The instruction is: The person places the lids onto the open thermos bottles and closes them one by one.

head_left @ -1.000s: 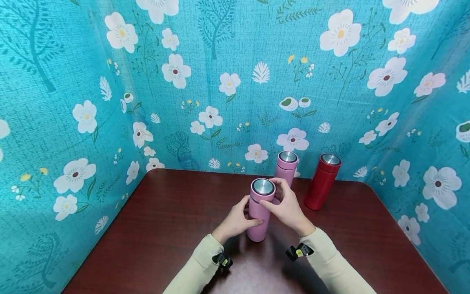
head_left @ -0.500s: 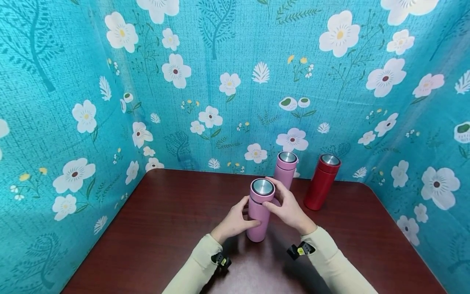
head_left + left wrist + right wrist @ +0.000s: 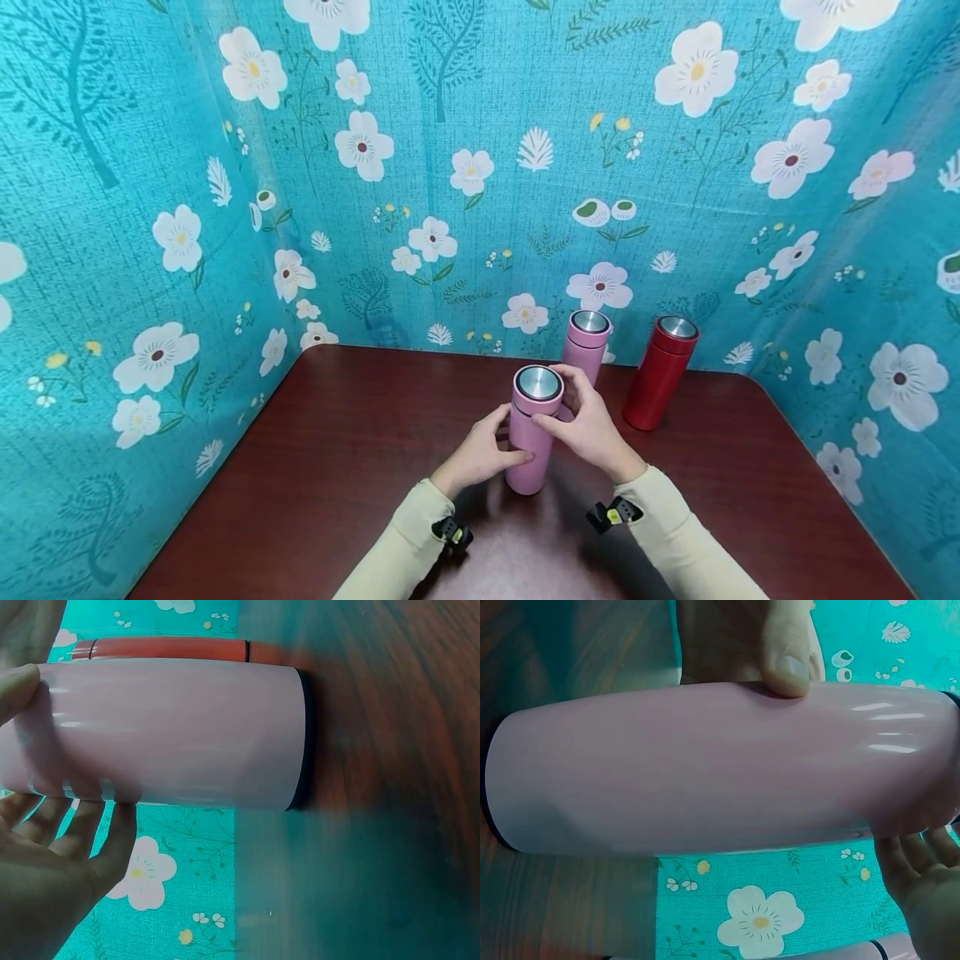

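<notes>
A pink thermos flask (image 3: 530, 450) with a silver-topped lid (image 3: 538, 385) is upright at the middle of the table. My left hand (image 3: 480, 454) grips its body from the left, thumb across the front; in the left wrist view several fingers of the left hand (image 3: 67, 855) reach around its far side. From the right, my right hand (image 3: 588, 425) holds the flask's top, with the thumb near the seam under the lid and the fingers behind. A dark ring rims the base of the flask (image 3: 667, 772) in the right wrist view.
Behind the right hand stands a second pink flask (image 3: 587, 346), partly hidden. A red flask (image 3: 660, 375) is to its right. The dark wooden table (image 3: 360, 433) is bordered by a blue flowered cloth (image 3: 465, 225) at the back and sides.
My right hand's fingers have shifted slightly around the lid, first left and then back right. The left hand and the flask keep nearly the same place.
</notes>
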Demonstrator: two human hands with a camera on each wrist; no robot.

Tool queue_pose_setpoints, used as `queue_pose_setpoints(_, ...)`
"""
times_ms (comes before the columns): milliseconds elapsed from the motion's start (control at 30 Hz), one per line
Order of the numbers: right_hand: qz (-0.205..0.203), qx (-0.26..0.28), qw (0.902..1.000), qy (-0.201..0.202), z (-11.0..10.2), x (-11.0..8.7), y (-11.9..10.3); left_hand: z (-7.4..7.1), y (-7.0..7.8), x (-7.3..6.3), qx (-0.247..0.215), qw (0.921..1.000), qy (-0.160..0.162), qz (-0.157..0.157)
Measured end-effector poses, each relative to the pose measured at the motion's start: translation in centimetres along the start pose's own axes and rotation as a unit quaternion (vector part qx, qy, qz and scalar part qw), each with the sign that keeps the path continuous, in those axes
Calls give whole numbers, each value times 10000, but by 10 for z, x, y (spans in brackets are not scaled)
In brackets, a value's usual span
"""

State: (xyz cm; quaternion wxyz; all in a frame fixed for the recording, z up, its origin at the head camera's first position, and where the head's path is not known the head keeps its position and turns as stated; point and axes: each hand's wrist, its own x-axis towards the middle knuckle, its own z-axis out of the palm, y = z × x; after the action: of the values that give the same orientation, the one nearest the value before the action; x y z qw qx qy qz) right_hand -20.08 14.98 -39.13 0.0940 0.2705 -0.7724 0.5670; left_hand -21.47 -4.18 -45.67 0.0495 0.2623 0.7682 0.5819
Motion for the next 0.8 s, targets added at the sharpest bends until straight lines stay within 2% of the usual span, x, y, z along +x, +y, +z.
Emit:
queue_pose_setpoints(167, 8, 25, 9997, -247, -1, 1, -1, 3, -21, 6, 91, 9999, 17, -103)
queue_pose_setpoints(333, -277, -76, 9987, -410, -4, 2, -1, 2, -26, 8, 136, 9999, -26, -48)
queue_pose_setpoints(467, -430, -66, 9982, -409, -3, 2, -1, 2, -27, 8, 177, 9998, -19, 17)
queue_pose_setpoints(633, -241, 152, 9995, -163, 1, 2, 0, 2, -26, 8, 130, 9999, 14, 4)
queue_pose_setpoints(700, -112, 188, 9998, -32, 2, 2, 0, 2, -23, 7, 122, 9999, 17, -7)
queue_pose_setpoints(800, 61, 191, 9998, 57, 3, 2, 0, 0, -9, 4, 111, 9999, -22, 49)
